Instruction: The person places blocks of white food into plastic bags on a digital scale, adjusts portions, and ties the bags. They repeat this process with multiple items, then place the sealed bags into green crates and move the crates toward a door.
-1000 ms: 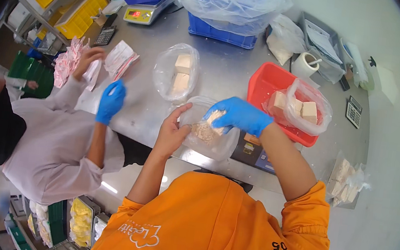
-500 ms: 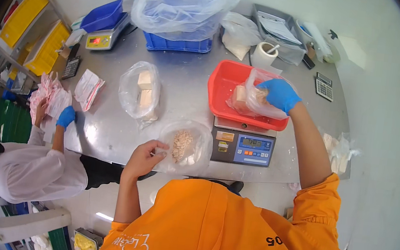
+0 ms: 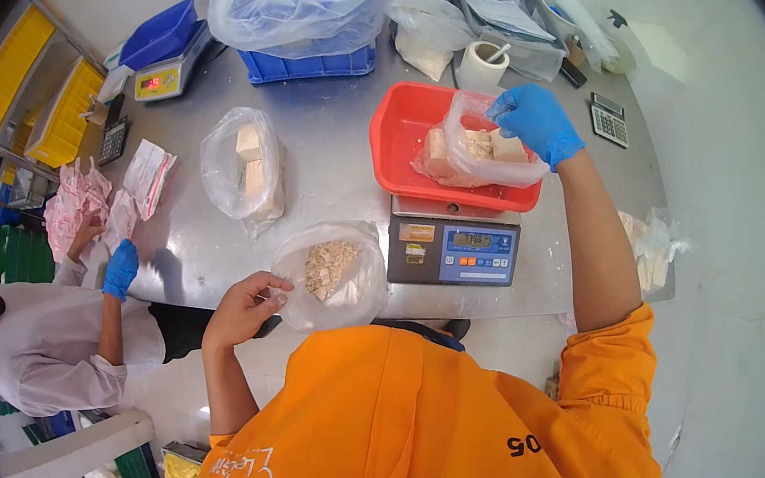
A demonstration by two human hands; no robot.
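My left hand [image 3: 247, 313], bare, pinches the rim of a clear plastic bag [image 3: 353, 288] with beige crumbly pieces [image 3: 331, 266] inside, on the table's near edge. My right hand [image 3: 538, 122], in a blue glove, is over an open bag [image 3: 463, 168] in a red tray [image 3: 400, 129], its fingers curled near the rim; what they grip is unclear. Beige blocks [image 3: 508, 151] and crumbs lie in that bag. The tray rests on a digital scale [image 3: 451, 252]. Another bag [image 3: 219, 171] of beige blocks stands to the left.
A co-worker [image 3: 65, 334] at left handles pink-printed packets [image 3: 77, 201]. At the back of the steel table [image 3: 314, 173] are a blue crate [image 3: 308, 66], a second scale [image 3: 159, 78], a white mortar [image 3: 483, 68] and a calculator [image 3: 609, 122]. A bagged bundle [image 3: 654, 244] lies at right.
My right hand went from the near bag, holding pieces, into the bag in the red tray, then rose to its rim, crumbs now showing there. My left hand stays at the near bag.
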